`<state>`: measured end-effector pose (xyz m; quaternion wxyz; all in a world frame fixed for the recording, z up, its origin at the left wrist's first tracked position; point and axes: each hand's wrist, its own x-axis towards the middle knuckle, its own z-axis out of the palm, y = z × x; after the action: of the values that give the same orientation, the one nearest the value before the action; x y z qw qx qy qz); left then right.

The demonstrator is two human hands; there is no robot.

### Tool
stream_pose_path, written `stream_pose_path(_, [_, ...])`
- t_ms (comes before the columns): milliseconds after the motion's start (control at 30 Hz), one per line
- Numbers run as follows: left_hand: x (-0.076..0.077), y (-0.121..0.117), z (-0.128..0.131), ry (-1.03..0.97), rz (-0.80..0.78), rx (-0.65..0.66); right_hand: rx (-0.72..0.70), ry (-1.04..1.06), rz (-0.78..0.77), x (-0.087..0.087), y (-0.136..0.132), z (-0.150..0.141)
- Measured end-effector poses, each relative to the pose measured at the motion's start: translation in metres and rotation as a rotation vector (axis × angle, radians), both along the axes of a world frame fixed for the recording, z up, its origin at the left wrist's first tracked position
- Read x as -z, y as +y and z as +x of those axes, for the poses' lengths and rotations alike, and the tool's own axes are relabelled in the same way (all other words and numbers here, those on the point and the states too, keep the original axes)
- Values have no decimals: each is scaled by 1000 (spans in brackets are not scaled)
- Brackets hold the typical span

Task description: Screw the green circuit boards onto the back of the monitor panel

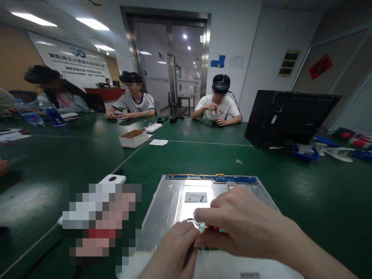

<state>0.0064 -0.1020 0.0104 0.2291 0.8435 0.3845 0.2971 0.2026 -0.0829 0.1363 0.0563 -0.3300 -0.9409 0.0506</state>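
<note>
Left fingers (184, 233) and right fingers (209, 215) bent close about a green board (201, 226), their hold impossible to tell; beneath lay a metal panel (162, 205)

Place: an office, where electronics are handled
Sign (80, 66): mounted behind a red desk (100, 95)
Table (203, 155): shared by seated people (135, 102)
Board (238, 179): exposed on a panel (162, 205)

I observe a green bench (203, 159). Near centre, a metal panel (162, 205) lies flat, a blue circuit strip (192, 178) along its far edge. Left: a white oblong item (93, 198), partly blurred. Beyond it: an open box (134, 142) near a paper sheet (158, 142). Far left: bottles (56, 117). Right: a black monitor (290, 116), a blue tray (305, 156) just beside it.
</note>
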Motion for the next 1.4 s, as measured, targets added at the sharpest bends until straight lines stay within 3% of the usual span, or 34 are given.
stream_pose_path(433, [2, 0, -2, 24, -26, -16, -50, 44, -22, -1, -2, 0])
stream_pose_path(1400, [3, 2, -1, 34, -30, 5, 20, 26, 26, 2, 0, 0])
